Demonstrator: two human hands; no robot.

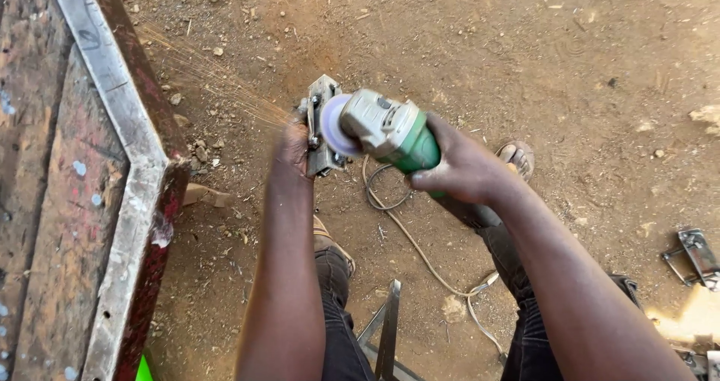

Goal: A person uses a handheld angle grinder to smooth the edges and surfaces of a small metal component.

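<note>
- Landmark: angle grinder (390, 132), green body, grey gear head, centre of view.
- Far left of the grinder: a bench (112, 201) with a worn wooden top and a bare metal edge strip over a red-painted side; its corner points toward the grinder.
- Between bench and grinder: a spray of sparks (214, 77) streaks up-left from the disc, over the dirt floor (525, 43), which is scattered with small stones.
- Just left of the grinder: left hand (292, 147), fingers wrapped tight round a small metal bracket piece (321, 126), held upright off the ground.
- The bracket piece is touching the grinder's disc (334, 123); the disc is blurred and pale.
- Right of the grinder head: right hand (461, 167), fingers shut round the green body, thumb on top.
- Below the grinder: a grey power cord (420, 250) loops on the dirt and runs down to the right between the legs.
- Below the grinder: dark trousers (337, 313); a sandalled foot (326, 240) under the left forearm, another foot (517, 156) just right of the right hand.
- Below the grinder, bottom edge: dark angled metal bars (386, 328) between the knees.
- Far right of the grinder: another metal bracket (696, 255) lies on the dirt near the frame edge.
- Bottom left, against the bench side: small bright green bit (144, 370), cannot tell what.
</note>
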